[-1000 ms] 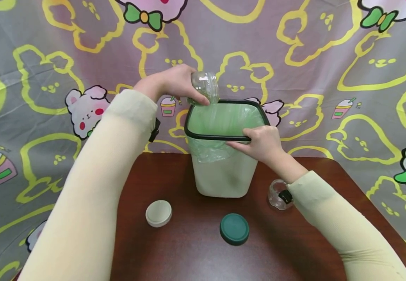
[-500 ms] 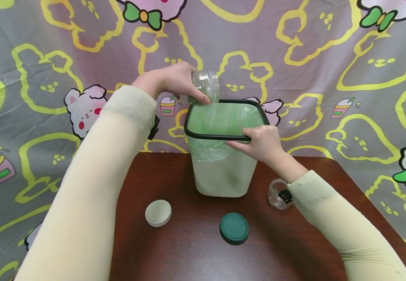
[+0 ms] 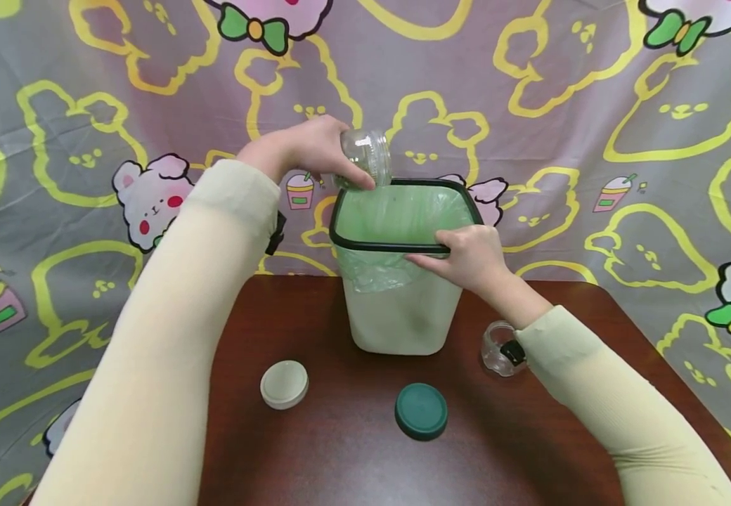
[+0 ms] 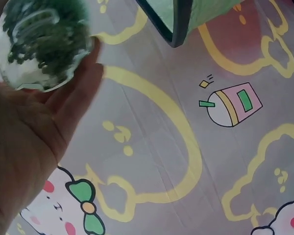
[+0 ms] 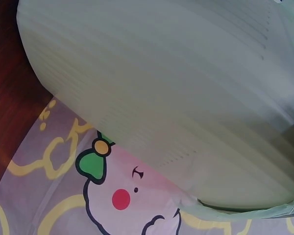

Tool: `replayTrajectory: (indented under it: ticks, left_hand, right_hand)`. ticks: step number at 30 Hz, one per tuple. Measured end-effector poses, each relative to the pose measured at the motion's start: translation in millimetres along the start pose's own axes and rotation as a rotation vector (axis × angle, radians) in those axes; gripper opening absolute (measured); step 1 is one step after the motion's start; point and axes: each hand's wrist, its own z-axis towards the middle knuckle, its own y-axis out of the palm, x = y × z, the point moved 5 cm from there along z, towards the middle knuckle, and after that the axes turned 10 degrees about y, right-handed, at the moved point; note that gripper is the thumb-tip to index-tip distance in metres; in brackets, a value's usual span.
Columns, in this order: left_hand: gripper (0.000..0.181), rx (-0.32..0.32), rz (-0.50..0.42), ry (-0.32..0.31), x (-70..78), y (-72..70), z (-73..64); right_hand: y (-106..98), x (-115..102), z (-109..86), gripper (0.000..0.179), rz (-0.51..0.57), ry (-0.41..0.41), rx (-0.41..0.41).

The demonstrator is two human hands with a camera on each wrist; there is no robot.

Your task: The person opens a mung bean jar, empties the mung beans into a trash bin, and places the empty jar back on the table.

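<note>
My left hand (image 3: 324, 150) grips a clear jar (image 3: 365, 156), tipped on its side with its mouth toward the right, over the back left rim of the trash can (image 3: 400, 316). Through the base of the jar (image 4: 44, 44), the left wrist view shows dark green, grainy bits inside. My right hand (image 3: 473, 256) holds the can's black rim at its front right corner, thumb below and fingers over the edge. A pale green plastic bag (image 3: 397, 214) lines the can and folds over its outside. In the right wrist view the can's wall (image 5: 152, 88) fills most of the frame.
On the brown table (image 3: 340, 450) lie a white lid (image 3: 285, 384) at the left and a dark green lid (image 3: 421, 411) in front of the can. A second clear jar (image 3: 498, 349) stands at the right, partly behind the right wrist. A patterned cloth (image 3: 549, 140) hangs behind.
Hardly anything differs: the left hand and the tipped jar rise a little, then settle back. The right hand stays on the rim, and the whole view drifts slightly left.
</note>
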Motion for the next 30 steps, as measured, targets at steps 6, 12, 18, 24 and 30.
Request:
replayTrajectory:
  ticks: [6, 12, 18, 24, 30]
  left_hand:
    - [0.061, -0.023, 0.012, -0.016, -4.5, 2.3, 0.0]
    - [0.058, -0.014, 0.013, -0.019, -6.5, 1.5, 0.1]
    - [0.058, -0.026, 0.008, -0.017, -4.5, 0.4, 0.1]
    - [0.059, -0.023, 0.016, -0.001, -1.6, 0.5, 0.4]
    - [0.062, -0.015, 0.024, -0.008, -2.5, 0.5, -1.0]
  right_hand:
    - [-0.2, -1.5, 1.0, 0.067, -0.005, 0.002, -0.003]
    - [-2.6, -2.2, 1.9, 0.067, -0.009, 0.005, -0.006]
    - [-3.5, -0.7, 2.8, 0.068, -0.017, 0.009, 0.002]
    - [-3.8, -1.1, 2.6, 0.067, -0.019, 0.011, 0.015]
    - [-1.7, -2.7, 2.1, 0.067, -0.011, 0.003, 0.016]
